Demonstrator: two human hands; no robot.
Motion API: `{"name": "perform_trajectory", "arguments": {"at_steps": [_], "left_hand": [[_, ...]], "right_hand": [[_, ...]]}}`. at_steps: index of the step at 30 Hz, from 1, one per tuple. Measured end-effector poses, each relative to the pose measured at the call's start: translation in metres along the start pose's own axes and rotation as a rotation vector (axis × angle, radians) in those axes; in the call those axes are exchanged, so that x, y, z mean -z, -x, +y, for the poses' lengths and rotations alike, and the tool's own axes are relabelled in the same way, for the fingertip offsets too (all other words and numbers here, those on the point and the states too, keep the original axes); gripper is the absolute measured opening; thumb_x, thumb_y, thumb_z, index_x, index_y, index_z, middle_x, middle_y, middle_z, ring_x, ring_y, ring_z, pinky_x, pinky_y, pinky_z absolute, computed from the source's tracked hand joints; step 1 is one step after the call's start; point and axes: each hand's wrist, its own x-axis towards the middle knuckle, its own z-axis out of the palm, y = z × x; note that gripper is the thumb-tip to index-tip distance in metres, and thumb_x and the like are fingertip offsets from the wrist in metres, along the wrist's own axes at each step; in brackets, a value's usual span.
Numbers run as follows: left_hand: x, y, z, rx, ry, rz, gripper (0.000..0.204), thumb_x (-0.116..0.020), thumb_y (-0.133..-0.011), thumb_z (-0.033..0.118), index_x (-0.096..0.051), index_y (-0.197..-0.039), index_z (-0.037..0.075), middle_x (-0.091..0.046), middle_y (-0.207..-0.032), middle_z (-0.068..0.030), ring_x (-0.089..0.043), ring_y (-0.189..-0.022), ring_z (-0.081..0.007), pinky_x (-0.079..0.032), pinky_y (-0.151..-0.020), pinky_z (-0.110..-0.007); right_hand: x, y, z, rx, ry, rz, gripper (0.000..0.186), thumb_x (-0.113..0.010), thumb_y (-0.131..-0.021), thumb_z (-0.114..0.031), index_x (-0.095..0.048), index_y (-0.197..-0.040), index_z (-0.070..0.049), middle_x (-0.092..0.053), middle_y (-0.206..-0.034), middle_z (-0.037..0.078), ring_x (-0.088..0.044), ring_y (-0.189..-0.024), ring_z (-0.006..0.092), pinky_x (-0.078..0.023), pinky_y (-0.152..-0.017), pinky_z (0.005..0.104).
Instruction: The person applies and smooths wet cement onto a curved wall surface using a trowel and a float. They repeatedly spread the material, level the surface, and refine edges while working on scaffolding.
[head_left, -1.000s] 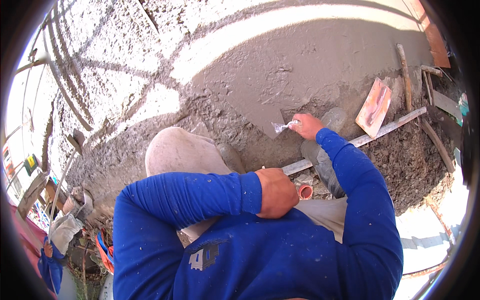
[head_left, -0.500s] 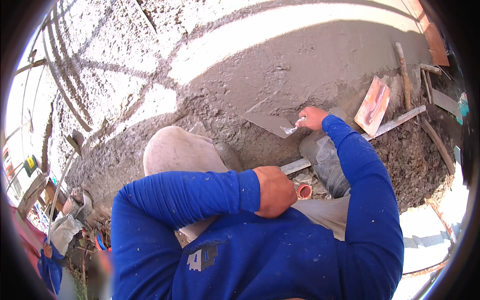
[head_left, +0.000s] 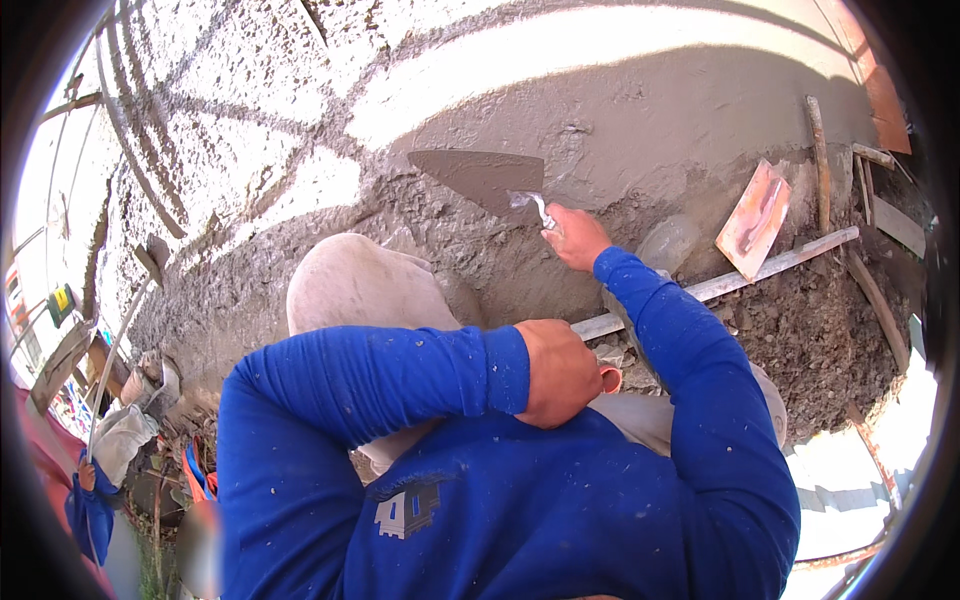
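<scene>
My right hand (head_left: 575,238) is closed around the handle of the trowel (head_left: 480,175), its blade pointing left over the far grey mortar (head_left: 660,125). My left hand (head_left: 560,372) curls nearer, fingers hidden; I can't tell its grip. This looks like spreading; the next stroke probably calls for even pressure.

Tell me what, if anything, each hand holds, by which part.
The right hand grips a trowel by its handle. The left hand is curled, fingers mostly hidden; whether it holds anything cannot be told.
</scene>
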Motion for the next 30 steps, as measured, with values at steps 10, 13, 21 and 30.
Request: {"name": "perform_trajectory", "arguments": {"at_steps": [10,13,21,30], "left_hand": [[0.004,0.001,0.004,0.032,-0.003,-0.047,0.021,-0.063,-0.085,0.02,-0.073,-0.093,0.003,-0.074,-0.087,-0.0183,-0.074,-0.087,-0.0397,-0.058,-0.082,-0.05],[0.0,0.0,0.003,0.009,0.017,0.011,0.02,-0.063,-0.085,0.02,-0.073,-0.092,0.003,-0.074,-0.086,-0.0182,-0.074,-0.087,-0.0399,-0.058,-0.082,-0.051],[-0.001,0.001,0.004,0.026,0.012,-0.039,0.022,-0.065,-0.086,0.022,-0.074,-0.091,0.003,-0.074,-0.086,-0.0187,-0.074,-0.087,-0.0399,-0.058,-0.083,-0.051],[0.006,-0.002,-0.005,0.035,-0.011,-0.038,0.023,-0.065,-0.087,0.024,-0.074,-0.093,0.003,-0.075,-0.088,-0.0188,-0.074,-0.09,-0.04,-0.058,-0.083,-0.05]], "right_hand": [[-0.017,0.005,-0.015,-0.007,0.067,0.026,0.025,-0.066,-0.096,-0.024,-0.057,-0.111,-0.005,-0.071,-0.1,0.026,-0.068,-0.1,0.0484,-0.052,-0.085,0.0575],[-0.008,-0.007,-0.034,-0.058,-0.025,0.212,0.019,-0.061,-0.095,-0.018,-0.059,-0.11,-0.007,-0.072,-0.104,0.024,-0.069,-0.102,0.046,-0.054,-0.088,0.0563],[-0.027,0.003,0.001,-0.007,0.134,-0.049,0.024,-0.064,-0.097,-0.025,-0.057,-0.11,-0.006,-0.071,-0.103,0.024,-0.067,-0.099,0.0484,-0.053,-0.084,0.0576],[-0.026,0.023,0.038,0.045,0.204,-0.099,0.023,-0.064,-0.096,-0.021,-0.055,-0.109,-0.005,-0.069,-0.103,0.024,-0.065,-0.098,0.0486,-0.051,-0.082,0.0577]]}}
